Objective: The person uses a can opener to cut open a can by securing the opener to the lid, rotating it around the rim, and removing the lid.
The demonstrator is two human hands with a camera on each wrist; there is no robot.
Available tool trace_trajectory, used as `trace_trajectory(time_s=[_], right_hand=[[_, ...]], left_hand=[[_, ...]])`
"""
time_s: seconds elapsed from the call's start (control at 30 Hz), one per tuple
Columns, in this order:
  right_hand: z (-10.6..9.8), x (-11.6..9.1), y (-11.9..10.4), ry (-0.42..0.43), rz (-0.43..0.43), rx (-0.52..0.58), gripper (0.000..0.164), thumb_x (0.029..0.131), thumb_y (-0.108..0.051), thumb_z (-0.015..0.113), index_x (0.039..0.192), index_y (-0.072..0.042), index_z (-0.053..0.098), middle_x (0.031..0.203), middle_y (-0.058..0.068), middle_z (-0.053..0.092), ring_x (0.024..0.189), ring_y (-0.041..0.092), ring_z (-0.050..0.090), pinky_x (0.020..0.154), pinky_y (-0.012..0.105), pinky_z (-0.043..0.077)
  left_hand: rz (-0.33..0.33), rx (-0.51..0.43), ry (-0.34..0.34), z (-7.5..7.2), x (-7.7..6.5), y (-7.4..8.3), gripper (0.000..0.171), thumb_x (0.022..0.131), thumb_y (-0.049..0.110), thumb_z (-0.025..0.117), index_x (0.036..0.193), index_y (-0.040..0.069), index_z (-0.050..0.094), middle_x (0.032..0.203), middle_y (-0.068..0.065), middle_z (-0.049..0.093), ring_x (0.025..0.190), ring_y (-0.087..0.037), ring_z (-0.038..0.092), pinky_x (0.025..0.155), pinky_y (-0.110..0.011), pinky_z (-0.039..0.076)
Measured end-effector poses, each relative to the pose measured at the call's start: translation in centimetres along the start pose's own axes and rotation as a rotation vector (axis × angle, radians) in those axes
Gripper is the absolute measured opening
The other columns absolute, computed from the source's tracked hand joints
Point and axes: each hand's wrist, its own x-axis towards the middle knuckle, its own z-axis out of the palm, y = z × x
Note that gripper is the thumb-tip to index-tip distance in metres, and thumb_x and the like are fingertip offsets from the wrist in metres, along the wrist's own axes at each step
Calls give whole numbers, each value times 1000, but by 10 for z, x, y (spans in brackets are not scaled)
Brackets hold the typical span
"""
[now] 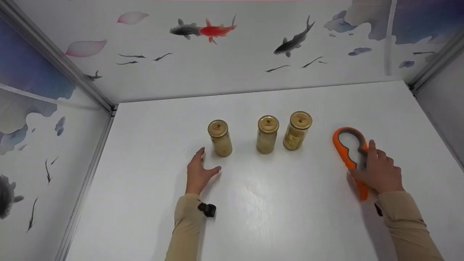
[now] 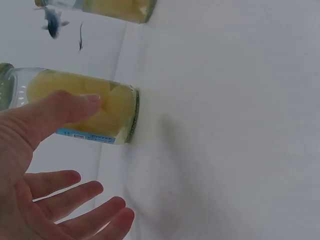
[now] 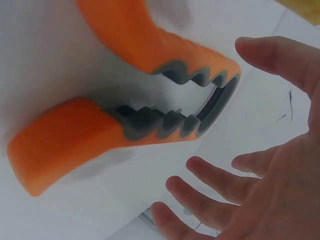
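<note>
My left hand (image 1: 198, 174) is spread with thumb and fingers apart, just in front of the leftmost glass jar (image 1: 222, 143). In the left wrist view this jar (image 2: 117, 107) shows pale yellow chunks and a blue label strip, with the thumb overlapping it. My right hand (image 1: 383, 172) hovers over the handle end of an orange jar opener (image 1: 340, 146) lined in toothed grey. The right wrist view shows the opener (image 3: 65, 137) lying on the table and the right fingers spread, with nothing between them.
Two more gold-lidded jars stand upright to the right, a middle jar (image 1: 266, 139) and a right jar (image 1: 295, 136) close beside it. All are on a white table (image 1: 261, 217), walled at the back by a fish-patterned panel (image 1: 250, 72) and by side panels.
</note>
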Motion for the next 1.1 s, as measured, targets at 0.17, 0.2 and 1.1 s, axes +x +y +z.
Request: trace_trajectory(time_s=[0.17,0.2,1.1], right_hand=[[-4,6,7,-109,21,-48,102,83,-36,68,143,20,7,126,49,30,105,64,36,77,73,36],[-5,7,8,-126,25,-54,103,83,-37,68,142,21,6,126,50,29,105,64,36,77,73,37],[-3,12,15,-292,77,22,60,75,-38,75,87,9,39,77,20,42,63,31,47,51,36,41]], left_hand=[[24,-64,-43,1,17,3,86,75,8,83,146,-1,36,148,-20,37,132,-36,40,106,-40,36],[31,-76,-52,2,20,4,87,75,9,83,146,0,35,148,-19,37,133,-36,39,106,-40,36],[27,-379,-125,26,62,14,75,76,3,75,142,4,40,133,-13,50,123,-28,45,104,-42,35]])
